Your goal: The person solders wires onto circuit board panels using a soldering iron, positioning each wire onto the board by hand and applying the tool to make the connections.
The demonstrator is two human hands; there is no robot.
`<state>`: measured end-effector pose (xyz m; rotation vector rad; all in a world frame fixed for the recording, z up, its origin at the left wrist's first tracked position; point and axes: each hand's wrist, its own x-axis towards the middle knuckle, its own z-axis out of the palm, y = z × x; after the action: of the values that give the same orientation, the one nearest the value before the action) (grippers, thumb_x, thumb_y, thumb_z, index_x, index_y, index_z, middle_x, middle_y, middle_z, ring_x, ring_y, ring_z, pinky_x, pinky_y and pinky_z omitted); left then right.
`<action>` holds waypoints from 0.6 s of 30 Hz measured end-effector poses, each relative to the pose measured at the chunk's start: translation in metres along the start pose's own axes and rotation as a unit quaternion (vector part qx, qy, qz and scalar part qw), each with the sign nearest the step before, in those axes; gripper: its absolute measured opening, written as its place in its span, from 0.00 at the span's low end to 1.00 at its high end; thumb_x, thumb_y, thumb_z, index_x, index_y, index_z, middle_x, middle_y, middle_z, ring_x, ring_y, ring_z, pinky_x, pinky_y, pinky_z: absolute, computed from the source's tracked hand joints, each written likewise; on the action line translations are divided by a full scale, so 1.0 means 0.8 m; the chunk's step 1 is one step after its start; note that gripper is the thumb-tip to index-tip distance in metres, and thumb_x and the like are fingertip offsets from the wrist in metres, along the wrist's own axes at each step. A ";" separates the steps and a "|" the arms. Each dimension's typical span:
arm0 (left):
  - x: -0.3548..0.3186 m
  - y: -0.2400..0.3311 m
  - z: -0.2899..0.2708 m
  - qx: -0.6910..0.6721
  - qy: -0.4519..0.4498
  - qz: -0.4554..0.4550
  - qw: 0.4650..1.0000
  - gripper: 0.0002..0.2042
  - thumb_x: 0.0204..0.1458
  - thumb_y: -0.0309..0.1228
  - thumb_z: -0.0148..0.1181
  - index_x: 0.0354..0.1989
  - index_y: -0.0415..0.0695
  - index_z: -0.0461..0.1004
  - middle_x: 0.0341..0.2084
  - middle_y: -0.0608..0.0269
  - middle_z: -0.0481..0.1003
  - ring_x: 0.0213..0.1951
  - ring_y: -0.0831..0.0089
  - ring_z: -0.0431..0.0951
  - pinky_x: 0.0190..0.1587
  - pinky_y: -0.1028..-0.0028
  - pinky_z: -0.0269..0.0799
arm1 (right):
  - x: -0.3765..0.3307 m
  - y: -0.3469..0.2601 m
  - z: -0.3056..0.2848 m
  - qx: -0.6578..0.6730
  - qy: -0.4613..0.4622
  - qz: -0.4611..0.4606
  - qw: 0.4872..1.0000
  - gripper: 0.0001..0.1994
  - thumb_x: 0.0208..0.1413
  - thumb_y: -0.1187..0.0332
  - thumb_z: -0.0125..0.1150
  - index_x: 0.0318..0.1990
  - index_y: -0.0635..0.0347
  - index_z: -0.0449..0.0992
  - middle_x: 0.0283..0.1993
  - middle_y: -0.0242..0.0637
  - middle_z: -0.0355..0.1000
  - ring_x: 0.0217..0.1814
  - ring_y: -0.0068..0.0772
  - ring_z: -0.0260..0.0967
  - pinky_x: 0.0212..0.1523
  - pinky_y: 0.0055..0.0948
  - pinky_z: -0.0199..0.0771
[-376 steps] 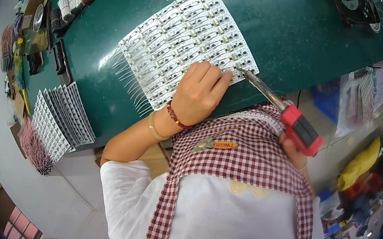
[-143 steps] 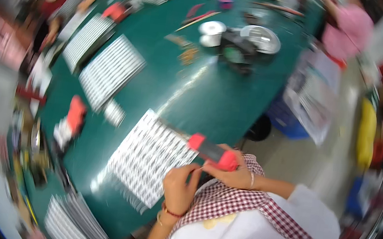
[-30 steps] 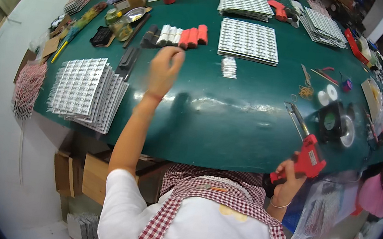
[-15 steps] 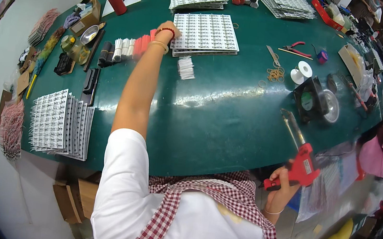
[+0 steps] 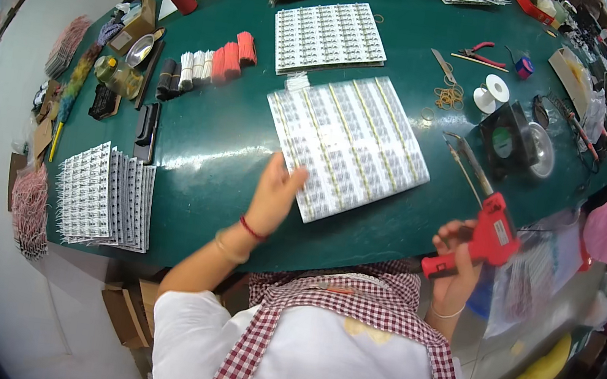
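Observation:
My left hand point(image 5: 274, 195) grips a white circuit board panel point(image 5: 355, 146) by its near left edge, thumb on top. The panel is tilted above the green table, smeared a little by motion, with yellowish strips across it. It partly covers a small bundle of white wires point(image 5: 298, 81). My right hand point(image 5: 456, 267) is wrapped round the handle of a red soldering gun point(image 5: 496, 232), its metal tip pointing up and left over the table. Beyond the held panel lies a stack of similar panels point(image 5: 330, 36).
Black wire bundles point(image 5: 169, 83), white ones point(image 5: 197, 68) and red ones point(image 5: 228, 63) lie left of the stack. More panels point(image 5: 99, 197) stand at the near left. On the right are a white spool point(image 5: 491, 93), rubber bands point(image 5: 449, 96), pliers point(image 5: 483, 56) and a black fan point(image 5: 505, 139).
My left hand has come back from the stack toward me, bringing a panel with it. The soldering gun has shifted slightly right and down, still in my right hand.

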<state>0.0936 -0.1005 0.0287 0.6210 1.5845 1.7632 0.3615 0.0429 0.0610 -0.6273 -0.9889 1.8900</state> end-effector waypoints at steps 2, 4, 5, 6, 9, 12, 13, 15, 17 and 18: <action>-0.041 -0.008 0.010 -0.017 -0.023 -0.067 0.997 0.18 0.59 0.24 0.49 0.56 0.35 0.56 0.49 0.57 0.70 0.46 0.75 0.74 0.47 0.75 0.72 | 0.005 0.010 -0.001 0.030 -0.015 0.031 0.999 0.20 0.55 0.72 0.57 0.55 0.61 0.61 0.51 0.49 0.66 0.56 0.43 0.65 0.55 0.43 0.71; -0.063 -0.012 0.019 -0.013 0.004 -0.121 0.993 0.13 0.59 0.27 0.52 0.49 0.34 0.63 0.39 0.54 0.76 0.39 0.73 0.78 0.39 0.75 0.74 | 0.010 0.023 -0.002 0.069 -0.069 0.067 0.993 0.20 0.56 0.72 0.56 0.56 0.59 0.60 0.60 0.54 0.60 0.67 0.49 0.55 0.61 0.53 0.64; -0.066 -0.010 0.013 -0.029 0.004 -0.086 0.996 0.13 0.59 0.27 0.52 0.49 0.34 0.63 0.39 0.54 0.76 0.39 0.73 0.78 0.39 0.75 0.74 | 0.010 0.032 -0.001 0.070 -0.069 0.080 0.992 0.20 0.56 0.72 0.56 0.56 0.59 0.60 0.60 0.54 0.60 0.67 0.49 0.55 0.61 0.53 0.64; -0.066 -0.005 0.003 0.137 -0.040 -0.153 0.978 0.11 0.57 0.28 0.54 0.45 0.35 0.67 0.33 0.56 0.77 0.34 0.74 0.79 0.34 0.75 0.74 | 0.008 0.041 0.000 0.091 -0.063 0.100 0.989 0.20 0.57 0.71 0.55 0.56 0.58 0.60 0.62 0.54 0.58 0.68 0.50 0.54 0.62 0.55 0.63; -0.051 0.005 -0.015 0.523 -0.020 0.055 0.850 0.11 0.51 0.34 0.60 0.25 0.37 0.76 0.17 0.51 0.73 0.21 0.56 0.75 0.24 0.65 0.69 | 0.002 0.067 0.006 0.113 -0.064 0.136 0.982 0.20 0.59 0.69 0.54 0.58 0.55 0.59 0.66 0.53 0.54 0.71 0.50 0.49 0.63 0.60 0.58; 0.001 0.013 -0.034 0.523 -0.001 0.111 0.845 0.10 0.49 0.34 0.61 0.24 0.38 0.75 0.22 0.49 0.73 0.25 0.51 0.74 0.28 0.61 0.68 | 0.003 0.083 0.009 0.070 -0.052 0.128 0.988 0.21 0.59 0.69 0.53 0.59 0.56 0.57 0.66 0.52 0.54 0.72 0.47 0.48 0.63 0.59 0.57; 0.030 0.012 -0.040 0.511 0.011 0.167 0.843 0.09 0.48 0.33 0.61 0.26 0.39 0.75 0.24 0.50 0.74 0.28 0.53 0.74 0.31 0.61 0.68 | 0.003 0.085 0.008 0.071 -0.055 0.128 0.988 0.21 0.59 0.69 0.53 0.59 0.56 0.57 0.66 0.52 0.54 0.72 0.47 0.48 0.63 0.59 0.57; 0.092 0.010 -0.050 0.533 0.047 0.270 0.801 0.07 0.46 0.31 0.62 0.30 0.41 0.76 0.29 0.55 0.73 0.34 0.56 0.73 0.36 0.63 0.69 | 0.004 0.087 0.007 0.094 -0.060 0.121 0.986 0.21 0.59 0.69 0.53 0.59 0.57 0.57 0.67 0.52 0.54 0.72 0.47 0.47 0.63 0.59 0.57; 0.141 0.003 -0.054 0.589 0.056 0.262 0.762 0.08 0.45 0.30 0.63 0.33 0.44 0.76 0.29 0.59 0.71 0.37 0.60 0.72 0.38 0.65 0.70 | 0.005 0.089 0.007 0.099 -0.057 0.121 0.986 0.21 0.59 0.69 0.53 0.59 0.57 0.57 0.67 0.52 0.53 0.72 0.47 0.47 0.64 0.59 0.57; 0.156 -0.003 -0.055 0.580 0.057 0.285 0.761 0.08 0.45 0.30 0.63 0.33 0.44 0.76 0.29 0.59 0.71 0.37 0.60 0.72 0.38 0.65 0.70 | 0.005 0.090 0.006 0.103 -0.059 0.118 0.986 0.21 0.59 0.70 0.53 0.58 0.58 0.58 0.67 0.52 0.53 0.72 0.47 0.47 0.64 0.58 0.57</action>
<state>-0.0205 -0.0360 0.0085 1.7317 2.7255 0.9211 0.3218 0.0238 0.0037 -0.5330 -0.8049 2.2278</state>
